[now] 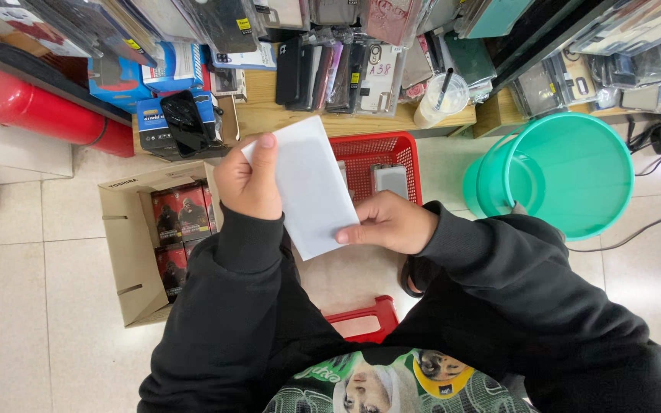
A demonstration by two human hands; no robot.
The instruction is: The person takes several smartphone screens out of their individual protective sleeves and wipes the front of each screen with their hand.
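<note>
White flat packet [309,186], plain and unmarked on the visible face, held up over the floor between both hands, tilted, upper corner toward the wooden shelf [292,116]
Left hand [249,182] closed on the packet's upper left edge, thumb lying up the front, fingers curled behind
Right hand [389,222] pinching the lower right corner, thumb on the front, remaining fingers folded under and out of sight
Packet off every surface, hanging just in front of the red basket [380,150], touching nothing but the hands

Progress, judged from the lie of things:
- packet already picked up and in hand; seems sealed or at least unopened, no flap or tear visible
- not yet set down or sorted into any container
- red basket holds one grey boxed item [390,180], rest hidden behind the packet
- cardboard box [128,252] at left open, red-and-black cartons standing inside, room left at the near end
- teal bucket [575,172] at right, contents not visible

Also noted: phone cases in clear sleeves [346,73] hanging above the shelf, red fire extinguisher [43,107] lying at far left, red stool [365,317] edge under the seated legs, pale tile floor [17,306]
</note>
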